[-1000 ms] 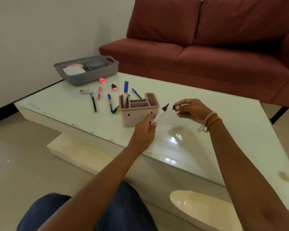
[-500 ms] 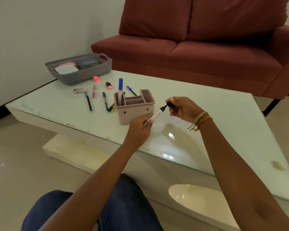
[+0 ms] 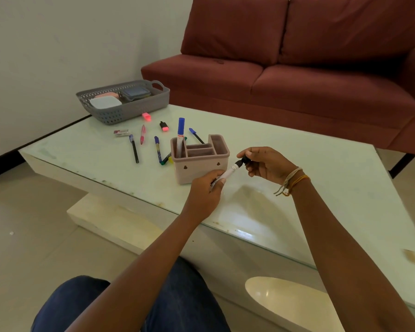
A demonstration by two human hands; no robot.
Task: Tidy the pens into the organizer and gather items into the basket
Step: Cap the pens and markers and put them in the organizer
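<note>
My left hand (image 3: pixel 207 190) grips the barrel of a white marker (image 3: pixel 228 171) just in front of the pink organizer (image 3: pixel 200 159). My right hand (image 3: pixel 264 164) pinches the black cap (image 3: pixel 244 161) against the marker's tip. A blue-capped marker (image 3: pixel 180 133) stands upright in the organizer's left slot. Several pens lie on the glass to the left: a black pen (image 3: pixel 134 148), a pink pen (image 3: pixel 142 134), a blue pen (image 3: pixel 157 148) and another blue pen (image 3: pixel 196 135). Two pink highlighters (image 3: pixel 146 116) (image 3: pixel 164 126) lie near the grey basket (image 3: pixel 132 109).
The basket at the table's far left corner holds a white box (image 3: pixel 105 102), a pink box and a dark lidded box. An eraser (image 3: pixel 121 133) lies by the pens. A red sofa (image 3: pixel 297 68) stands behind the glass-topped table (image 3: pixel 309 188). My knee is below.
My right hand has brought the black cap from a gap away onto the marker's tip. The view has shifted slightly; the left hand keeps its hold.
</note>
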